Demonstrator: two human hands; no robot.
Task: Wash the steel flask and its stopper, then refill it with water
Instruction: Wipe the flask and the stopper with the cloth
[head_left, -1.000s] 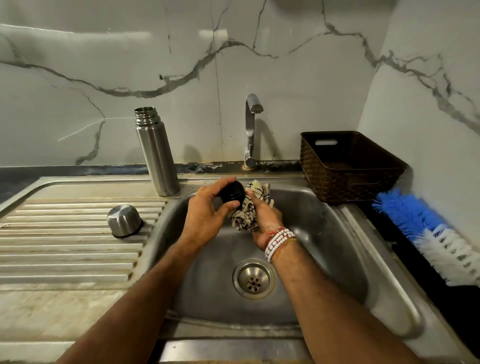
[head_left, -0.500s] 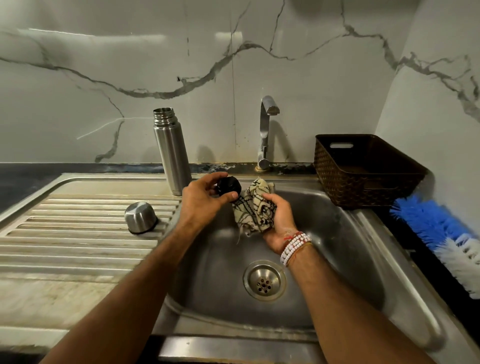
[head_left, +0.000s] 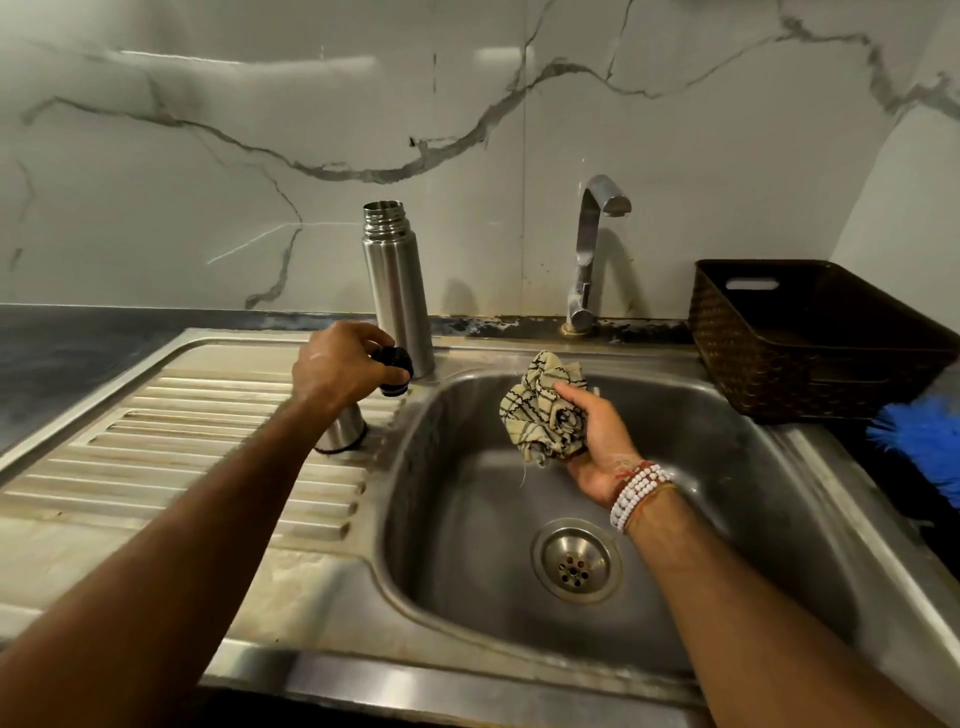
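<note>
The open steel flask (head_left: 397, 286) stands upright on the sink's back ledge, left of the tap. My left hand (head_left: 340, 366) pinches the black stopper (head_left: 395, 371) just above the drainboard, in front of the flask's base. Under my left wrist the steel cup lid (head_left: 343, 431) sits upside down on the drainboard, partly hidden. My right hand (head_left: 592, 441) grips a crumpled checked cloth (head_left: 540, 410) over the sink basin (head_left: 727, 493).
The tap (head_left: 592, 249) rises behind the basin; no water runs from it. A dark woven basket (head_left: 810, 338) stands at the right, and a blue brush (head_left: 924, 441) lies beside it. The ribbed drainboard (head_left: 171, 447) stretches to the left. The drain (head_left: 574, 561) sits in the basin's floor.
My left hand carried the stopper left, away from the cloth, out over the drainboard by the flask. My right hand stayed over the basin with the cloth. The camera turned left.
</note>
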